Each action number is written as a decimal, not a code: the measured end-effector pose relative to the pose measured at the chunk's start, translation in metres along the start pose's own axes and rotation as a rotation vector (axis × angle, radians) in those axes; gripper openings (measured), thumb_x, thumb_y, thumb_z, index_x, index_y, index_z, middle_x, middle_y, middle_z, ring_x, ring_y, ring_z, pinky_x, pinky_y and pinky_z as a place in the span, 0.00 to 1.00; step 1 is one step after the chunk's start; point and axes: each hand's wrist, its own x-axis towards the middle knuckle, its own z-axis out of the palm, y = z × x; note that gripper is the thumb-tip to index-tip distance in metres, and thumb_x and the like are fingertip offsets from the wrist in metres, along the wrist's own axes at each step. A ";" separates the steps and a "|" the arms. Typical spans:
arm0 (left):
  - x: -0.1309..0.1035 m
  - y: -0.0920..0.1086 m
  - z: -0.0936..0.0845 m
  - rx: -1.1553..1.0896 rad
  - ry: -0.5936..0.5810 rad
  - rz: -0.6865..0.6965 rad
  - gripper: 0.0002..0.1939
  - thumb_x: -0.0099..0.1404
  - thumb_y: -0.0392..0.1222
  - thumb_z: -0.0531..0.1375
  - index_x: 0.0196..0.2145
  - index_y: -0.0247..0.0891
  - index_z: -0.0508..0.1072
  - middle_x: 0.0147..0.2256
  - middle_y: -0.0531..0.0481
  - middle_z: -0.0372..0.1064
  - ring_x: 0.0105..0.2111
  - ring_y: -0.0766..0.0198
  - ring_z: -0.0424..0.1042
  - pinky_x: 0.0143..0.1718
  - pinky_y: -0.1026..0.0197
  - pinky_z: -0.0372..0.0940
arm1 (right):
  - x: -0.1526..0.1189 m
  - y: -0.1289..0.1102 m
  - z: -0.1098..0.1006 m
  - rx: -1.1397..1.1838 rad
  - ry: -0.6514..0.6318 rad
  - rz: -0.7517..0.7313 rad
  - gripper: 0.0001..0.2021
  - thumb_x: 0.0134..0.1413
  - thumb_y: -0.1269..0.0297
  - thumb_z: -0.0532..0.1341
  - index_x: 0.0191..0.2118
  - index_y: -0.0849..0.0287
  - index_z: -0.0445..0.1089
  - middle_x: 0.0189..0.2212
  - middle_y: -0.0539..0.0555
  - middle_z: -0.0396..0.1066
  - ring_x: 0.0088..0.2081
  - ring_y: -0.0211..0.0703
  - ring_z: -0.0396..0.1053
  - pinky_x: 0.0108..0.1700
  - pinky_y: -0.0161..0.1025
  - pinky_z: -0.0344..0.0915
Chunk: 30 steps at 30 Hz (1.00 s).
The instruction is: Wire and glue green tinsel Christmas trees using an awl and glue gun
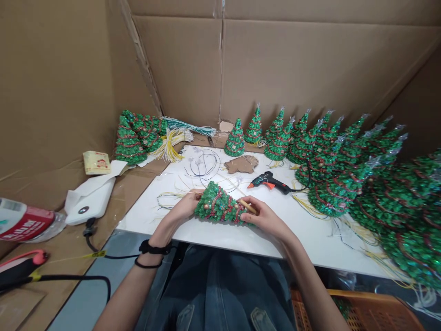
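A small green Christmas tree with red garland lies on its side near the front of the white board. My left hand grips it at the left, its fingertips hidden behind the tree. In my right hand is a thin wooden stick, held against the tree's right part, where the thumb also touches. What the stick's far tip meets is hard to make out. Behind the tree lie loose thin wires, and a black glue gun with an orange nozzle rests beyond my right hand.
Many finished-looking trees crowd the right side, with several more at the back left. Wire bundles, a cardboard piece, a white device and a bottle lie about. An orange basket sits below right.
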 end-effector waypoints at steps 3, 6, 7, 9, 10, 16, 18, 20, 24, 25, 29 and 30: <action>0.002 0.002 0.001 0.019 -0.002 0.009 0.06 0.44 0.29 0.59 0.19 0.36 0.74 0.17 0.54 0.67 0.18 0.68 0.60 0.19 0.65 0.56 | 0.000 0.002 0.000 -0.006 0.006 0.006 0.16 0.48 0.58 0.65 0.43 0.56 0.67 0.38 0.50 0.68 0.38 0.41 0.66 0.40 0.37 0.63; 0.001 0.004 0.005 0.028 0.022 0.026 0.06 0.43 0.29 0.57 0.15 0.37 0.70 0.15 0.56 0.63 0.17 0.69 0.57 0.18 0.66 0.55 | 0.000 0.003 0.000 -0.005 0.001 0.012 0.17 0.49 0.58 0.65 0.44 0.56 0.67 0.39 0.51 0.68 0.39 0.41 0.66 0.41 0.38 0.63; 0.001 0.004 0.006 0.028 0.032 0.030 0.06 0.43 0.29 0.56 0.14 0.37 0.69 0.15 0.56 0.62 0.17 0.70 0.56 0.18 0.67 0.54 | -0.001 0.003 0.000 -0.004 -0.001 0.013 0.17 0.49 0.58 0.65 0.44 0.57 0.67 0.39 0.51 0.68 0.38 0.41 0.67 0.41 0.38 0.63; -0.001 0.005 0.010 0.022 0.052 0.032 0.06 0.44 0.31 0.57 0.14 0.37 0.68 0.14 0.56 0.61 0.16 0.70 0.55 0.17 0.67 0.53 | -0.001 0.004 0.001 -0.003 0.002 0.014 0.17 0.49 0.57 0.65 0.45 0.57 0.66 0.38 0.51 0.67 0.37 0.41 0.66 0.41 0.38 0.63; -0.002 0.005 0.011 0.016 0.062 0.031 0.06 0.45 0.32 0.58 0.14 0.36 0.67 0.13 0.56 0.60 0.16 0.71 0.55 0.17 0.67 0.53 | -0.001 0.004 0.001 -0.003 0.008 0.013 0.17 0.49 0.57 0.65 0.44 0.58 0.66 0.37 0.51 0.67 0.37 0.41 0.66 0.40 0.38 0.63; -0.001 -0.001 0.014 -0.047 0.140 0.016 0.11 0.45 0.38 0.61 0.12 0.36 0.64 0.12 0.56 0.58 0.13 0.72 0.53 0.15 0.68 0.50 | 0.001 0.006 0.001 -0.001 0.023 0.012 0.17 0.48 0.56 0.66 0.42 0.58 0.66 0.33 0.48 0.65 0.34 0.40 0.64 0.39 0.36 0.61; 0.001 -0.006 0.012 -0.072 0.162 0.014 0.10 0.45 0.38 0.60 0.12 0.36 0.64 0.11 0.56 0.57 0.13 0.72 0.53 0.15 0.68 0.51 | 0.002 0.006 0.001 0.002 0.022 0.015 0.17 0.48 0.56 0.66 0.41 0.58 0.66 0.32 0.48 0.65 0.34 0.40 0.64 0.38 0.36 0.60; 0.003 -0.010 0.009 -0.094 0.173 0.014 0.08 0.44 0.38 0.60 0.12 0.36 0.65 0.11 0.57 0.57 0.13 0.73 0.52 0.15 0.68 0.52 | 0.002 0.006 0.001 0.004 0.022 0.017 0.17 0.47 0.56 0.66 0.40 0.58 0.66 0.32 0.48 0.65 0.34 0.40 0.65 0.38 0.36 0.60; 0.005 -0.014 0.008 -0.110 0.184 0.005 0.06 0.43 0.37 0.60 0.13 0.35 0.68 0.11 0.56 0.59 0.13 0.72 0.55 0.16 0.68 0.54 | 0.002 0.007 0.001 0.007 0.032 0.016 0.16 0.47 0.56 0.66 0.39 0.57 0.66 0.31 0.47 0.65 0.33 0.40 0.64 0.37 0.36 0.60; 0.005 -0.014 0.008 -0.109 0.189 0.001 0.06 0.43 0.37 0.60 0.13 0.34 0.69 0.11 0.55 0.60 0.13 0.72 0.55 0.16 0.68 0.54 | 0.002 0.007 0.001 0.009 0.035 0.015 0.16 0.48 0.56 0.66 0.39 0.57 0.66 0.31 0.47 0.65 0.33 0.40 0.64 0.37 0.36 0.60; 0.004 -0.012 0.011 -0.103 0.217 -0.010 0.07 0.44 0.37 0.60 0.14 0.33 0.70 0.12 0.54 0.61 0.14 0.72 0.57 0.16 0.68 0.53 | 0.003 0.006 0.000 0.015 0.043 0.008 0.15 0.47 0.55 0.67 0.38 0.57 0.66 0.30 0.47 0.65 0.32 0.40 0.64 0.36 0.36 0.60; 0.004 -0.012 0.011 -0.101 0.224 -0.013 0.07 0.44 0.37 0.60 0.14 0.33 0.70 0.12 0.54 0.61 0.14 0.72 0.57 0.16 0.69 0.53 | 0.003 0.006 0.000 0.016 0.045 0.006 0.16 0.46 0.55 0.67 0.38 0.57 0.66 0.30 0.47 0.65 0.32 0.39 0.64 0.36 0.36 0.60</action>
